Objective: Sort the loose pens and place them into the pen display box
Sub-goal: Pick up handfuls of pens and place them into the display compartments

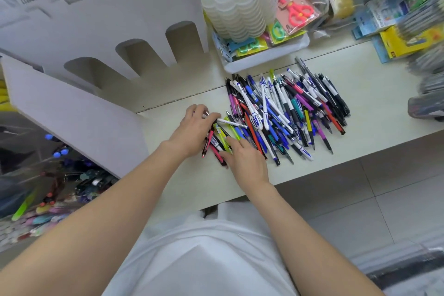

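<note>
Between curled fingers of left hand [192, 128]: white pen [231, 123], pinched at its left end. Long axis roughly left-right, free end pointing right into pen pile [288, 113].

Just beside, right hand [248, 160]: fingers straight, lying flat on yellow-green pens [228, 136], holding nothing. Looks like pinning while left hand pulls out.

Under both hands, small cluster [215, 144] of pink, red and black pens. Axes near-to-far, crossing the white pen's line. Cannot tell how many.

Pile to the right of both hands, touching the cluster. Most pens lying diagonal, far-left to near-right.

Display box [108, 38] far-left of the hands, arched slots [140, 55] facing this way. Left hand nearer, so probably the carrying hand. Likely need to swing the pen's axis from left-right to pointing into a slot.

Room: bare strip of table [168, 108] between left hand and box. Slanted side panel [72, 115] close on the left, a snag risk for the forearm. Near table edge just behind right wrist, so risk of pens rolling off. White tray [264, 60] beyond the pile, touching its far end.
</note>
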A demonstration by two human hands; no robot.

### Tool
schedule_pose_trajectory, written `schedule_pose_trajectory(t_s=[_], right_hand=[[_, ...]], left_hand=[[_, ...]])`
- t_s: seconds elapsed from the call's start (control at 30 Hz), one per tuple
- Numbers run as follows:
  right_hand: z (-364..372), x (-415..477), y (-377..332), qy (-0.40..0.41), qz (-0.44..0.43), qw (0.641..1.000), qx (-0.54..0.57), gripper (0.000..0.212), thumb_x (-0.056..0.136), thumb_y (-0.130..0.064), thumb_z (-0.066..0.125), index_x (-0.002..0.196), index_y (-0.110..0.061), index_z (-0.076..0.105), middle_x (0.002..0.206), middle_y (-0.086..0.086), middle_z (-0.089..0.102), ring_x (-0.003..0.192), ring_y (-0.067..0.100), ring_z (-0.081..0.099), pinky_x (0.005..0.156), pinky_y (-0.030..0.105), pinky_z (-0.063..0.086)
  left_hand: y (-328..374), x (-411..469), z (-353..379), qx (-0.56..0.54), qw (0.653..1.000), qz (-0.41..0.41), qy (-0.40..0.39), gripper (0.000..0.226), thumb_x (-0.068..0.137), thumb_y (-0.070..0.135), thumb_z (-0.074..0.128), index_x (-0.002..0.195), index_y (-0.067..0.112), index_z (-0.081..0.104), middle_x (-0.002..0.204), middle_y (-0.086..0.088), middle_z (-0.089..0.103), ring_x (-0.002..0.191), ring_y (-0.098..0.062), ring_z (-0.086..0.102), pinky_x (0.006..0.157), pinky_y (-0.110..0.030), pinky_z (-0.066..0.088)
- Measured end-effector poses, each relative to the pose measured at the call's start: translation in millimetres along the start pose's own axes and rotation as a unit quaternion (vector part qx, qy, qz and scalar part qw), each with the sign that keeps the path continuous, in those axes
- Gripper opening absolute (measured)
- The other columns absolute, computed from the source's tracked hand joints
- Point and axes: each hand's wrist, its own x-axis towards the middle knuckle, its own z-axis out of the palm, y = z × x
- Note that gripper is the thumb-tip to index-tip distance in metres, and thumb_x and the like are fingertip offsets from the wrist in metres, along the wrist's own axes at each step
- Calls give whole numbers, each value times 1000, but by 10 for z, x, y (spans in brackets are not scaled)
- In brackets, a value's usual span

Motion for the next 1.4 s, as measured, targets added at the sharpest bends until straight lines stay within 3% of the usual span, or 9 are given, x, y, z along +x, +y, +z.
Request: schedule_pose_trajectory(t_s=[0.2,0.33,0.5,0.6,0.73,0.9,1.0,1.2,1.4], right_hand=[[-81,127,-54,36,-23,999,-4,64,93,-27,62,152,-11,44,140,14,49,102,29,57,76,40,53],[-113,226,-101,-7,-13,991,-132,37,97,-9,55,133,-14,60,122,11,62,106,30,55,87,40,46],[-186,187,-123,-19,33,997,-66,25,102,-19,55,122,-9,65,116,13,64,100,32,60,82,42,49],[-203,21,-209,-57,78,995,-34,59,95,-54,62,130,-8,53,121,13,57,102,33,62,75,41,50],[-24,-84,-292,-103,49,985,-127,107,85,-68,73,157,-4,25,144,16,40,115,33,61,84,40,56],[113,14,-295,-91,14,980,-179,100,98,-60,64,169,-23,4,157,20,32,96,31,69,67,34,51],[89,-7,-260,-99,-1,974,-206,94,103,-58,57,169,-36,-7,157,21,30,70,25,60,58,32,42],[69,63,-298,-102,27,991,-85,109,95,-48,75,169,-16,0,156,28,23,86,29,70,80,32,55],[42,73,-259,-77,-41,993,-81,111,87,-55,78,165,-9,14,151,15,38,125,34,51,104,40,44]], left_hand=[[57,-192,90,-38,998,0,47,76,79,13,74,149,24,49,154,-13,37,142,-42,32,116,-55,38],[149,-398,136,-19,992,32,124,43,77,17,79,117,21,65,132,-8,50,117,-35,46,96,-48,50],[160,-574,302,-60,993,12,96,19,84,29,86,93,19,72,114,-4,52,103,-29,49,82,-49,53],[202,-675,386,-132,979,-67,142,28,86,16,84,107,16,66,116,-5,46,106,-28,47,87,-45,52],[166,-696,416,-173,952,-211,135,84,83,7,83,155,12,38,150,-16,29,133,-43,39,115,-50,41],[-59,-398,85,-134,968,-208,32,137,69,29,93,170,23,1,176,-10,-3,158,-38,9,122,-54,29],[-155,-232,-60,-74,981,-180,-2,126,63,27,95,165,18,21,169,-15,14,148,-40,21,118,-50,37],[-243,-227,67,-94,988,-112,50,65,83,10,81,143,10,55,135,-15,46,120,-39,50,103,-46,48],[-74,-316,130,-29,987,-152,33,97,80,22,80,162,21,28,152,-11,33,134,-43,33,107,-56,43]])
